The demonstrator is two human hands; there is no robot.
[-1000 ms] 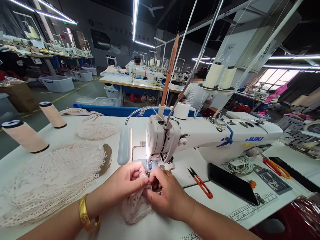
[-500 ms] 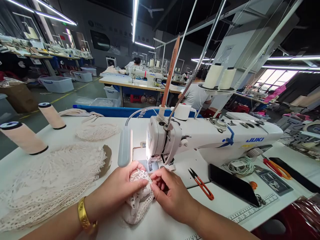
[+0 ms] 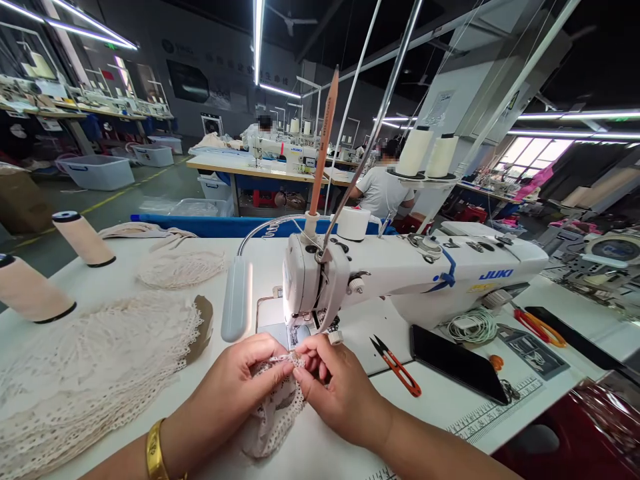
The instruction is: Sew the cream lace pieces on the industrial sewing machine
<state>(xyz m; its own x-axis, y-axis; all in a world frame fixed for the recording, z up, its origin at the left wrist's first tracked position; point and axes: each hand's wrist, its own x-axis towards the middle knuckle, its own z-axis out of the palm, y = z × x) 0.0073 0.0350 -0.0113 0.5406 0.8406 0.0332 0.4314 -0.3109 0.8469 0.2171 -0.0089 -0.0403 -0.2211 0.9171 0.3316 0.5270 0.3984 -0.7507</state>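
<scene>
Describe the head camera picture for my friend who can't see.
Left hand and right hand pinch a small cream lace piece before a white sewing machine. A lace pile lies left; orange snips and a phone lie right.

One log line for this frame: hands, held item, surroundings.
left hand: pinches lace piece | right hand: pinches lace piece | position: just before sewing machine foot | nearby: orange thread snips, black phone

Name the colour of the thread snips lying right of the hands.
Orange thread snips, black blades; head view.
</scene>
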